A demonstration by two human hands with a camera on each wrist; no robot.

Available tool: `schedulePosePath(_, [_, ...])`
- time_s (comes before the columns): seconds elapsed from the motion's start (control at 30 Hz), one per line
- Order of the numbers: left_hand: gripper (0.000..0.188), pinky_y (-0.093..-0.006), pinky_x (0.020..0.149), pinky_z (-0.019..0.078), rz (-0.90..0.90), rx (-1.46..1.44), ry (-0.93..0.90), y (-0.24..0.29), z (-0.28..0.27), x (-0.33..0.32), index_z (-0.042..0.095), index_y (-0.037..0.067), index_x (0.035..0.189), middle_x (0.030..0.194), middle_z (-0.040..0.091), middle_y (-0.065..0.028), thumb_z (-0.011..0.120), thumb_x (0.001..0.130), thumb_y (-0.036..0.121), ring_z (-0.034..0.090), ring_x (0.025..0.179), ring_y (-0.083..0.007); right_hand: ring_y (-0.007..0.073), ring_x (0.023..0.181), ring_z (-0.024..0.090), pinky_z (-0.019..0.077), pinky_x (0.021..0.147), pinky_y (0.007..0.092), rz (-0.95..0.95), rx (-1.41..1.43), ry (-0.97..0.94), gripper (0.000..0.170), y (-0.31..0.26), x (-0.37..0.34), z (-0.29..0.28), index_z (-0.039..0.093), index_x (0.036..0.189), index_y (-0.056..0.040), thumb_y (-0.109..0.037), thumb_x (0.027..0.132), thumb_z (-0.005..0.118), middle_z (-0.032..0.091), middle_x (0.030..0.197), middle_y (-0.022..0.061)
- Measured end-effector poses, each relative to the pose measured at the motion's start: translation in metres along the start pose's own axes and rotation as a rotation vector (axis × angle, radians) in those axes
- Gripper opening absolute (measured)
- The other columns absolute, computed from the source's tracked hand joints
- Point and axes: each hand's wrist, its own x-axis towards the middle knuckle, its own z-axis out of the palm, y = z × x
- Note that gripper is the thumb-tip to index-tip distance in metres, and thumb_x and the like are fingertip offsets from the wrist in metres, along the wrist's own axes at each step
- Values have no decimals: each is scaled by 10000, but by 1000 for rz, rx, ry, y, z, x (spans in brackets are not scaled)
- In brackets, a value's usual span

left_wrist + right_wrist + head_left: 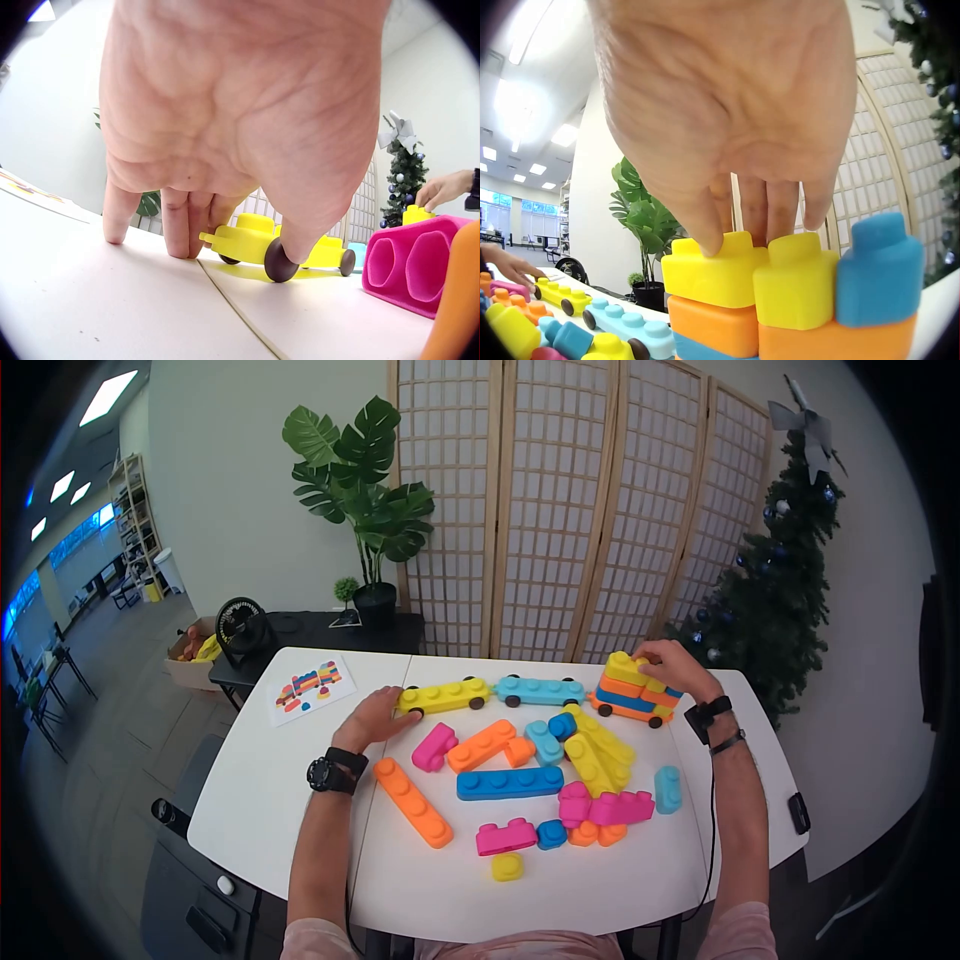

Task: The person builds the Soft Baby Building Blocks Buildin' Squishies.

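Note:
At the table's back, a yellow wheeled base [445, 696] has its left end in the grip of my left hand [368, 720]. In the left wrist view the thumb of that hand [240, 112] lies against a dark wheel [280, 260], other fingers beyond the base. A light blue wheeled base [540, 692] stands just to its right. Further right, my right hand [680, 663] is over a wheeled stack of orange, blue and yellow blocks [622, 688]. In the right wrist view this hand [727, 112] pinches a top yellow block [709, 274], its thumb on the near side.
Loose blocks cover the middle, including a long blue one [510, 783], a long orange one [413, 803], yellow ones [595, 760] and pink ones [620, 808]. A picture sheet [311, 690] lies at the back left. A black device [798, 813] is at the right edge.

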Motion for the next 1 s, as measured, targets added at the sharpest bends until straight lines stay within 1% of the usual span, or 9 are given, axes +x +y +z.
schedulePosePath(0.33, [750, -455, 1122, 515, -1, 24, -24, 4, -4, 1, 625, -58, 1415, 1354, 693, -264, 720, 991, 553, 646, 1292, -406, 314, 1030, 780, 608, 973, 400, -2, -31, 22, 293, 7, 2, 4, 765, 1194, 9, -90, 920, 792, 802, 1097, 173])
schedulePosePath(0.53, [779, -449, 1142, 506, -22, 15, -18, 7, -4, 0, 615, -62, 1433, 1392, 679, -269, 728, 982, 563, 634, 1323, -407, 358, 1001, 767, 608, 918, 417, -86, -144, 24, 296, -1, 0, 1, 776, 1173, 2, -96, 894, 779, 788, 1076, 201])
schedulePosePath(0.63, [782, -449, 1138, 508, -19, 5, 3, 6, -3, -2, 616, -61, 1433, 1390, 679, -269, 733, 979, 565, 636, 1319, -408, 323, 963, 767, 607, 887, 394, -105, -165, 12, 325, 3, 1, 2, 760, 1211, 13, -79, 900, 794, 789, 1053, 181])
schedulePosePath(0.7, [782, -450, 1134, 510, 4, 7, 10, 8, -6, -1, 616, -56, 1435, 1382, 681, -269, 735, 978, 568, 638, 1314, -409, 343, 955, 759, 607, 879, 412, -185, -234, 52, 326, 11, -5, 6, 754, 1195, 13, -87, 890, 809, 778, 1028, 180])
schedulePosePath(0.77, [760, -445, 1115, 517, -64, 17, -60, 11, -9, 0, 615, -28, 1450, 1388, 688, -256, 742, 986, 561, 647, 1305, -397, 372, 1014, 744, 602, 936, 453, -338, -302, 332, 371, -3, -13, 20, 732, 1184, 3, -134, 857, 839, 769, 1069, 184])
schedulePosePath(0.83, [748, -448, 1096, 525, -54, 16, -49, 8, -6, -1, 618, -27, 1439, 1374, 694, -250, 743, 987, 556, 654, 1290, -395, 358, 982, 749, 605, 898, 453, -409, -330, 378, 400, -20, -25, 34, 712, 1198, -5, -163, 859, 855, 766, 1027, 173])
schedulePosePath(0.9, [754, -446, 1106, 523, -33, 15, -13, 3, -2, -1, 613, -27, 1446, 1385, 690, -247, 745, 985, 556, 651, 1298, -396, 345, 962, 755, 604, 862, 438, -237, -92, 27, 413, -31, -36, 49, 719, 1198, -20, -222, 868, 863, 772, 1022, 164])
schedulePosePath(0.93, [754, -446, 1106, 523, -32, 17, -19, 2, -1, -1, 613, -27, 1446, 1385, 690, -247, 745, 985, 556, 651, 1298, -396, 345, 962, 755, 604, 862, 438, -232, -86, 26, 413, -26, -40, 63, 719, 1198, -20, -222, 868, 863, 772, 1022, 164])
schedulePosePath(1.0, [761, -442, 1119, 518, -31, 28, 0, 1, 0, 0, 610, -26, 1452, 1398, 685, -244, 745, 985, 559, 646, 1312, -393, 335, 944, 758, 599, 831, 420, -171, -117, -95, 455, -10, -41, 94, 738, 1158, -15, -328, 851, 863, 776, 997, 165])
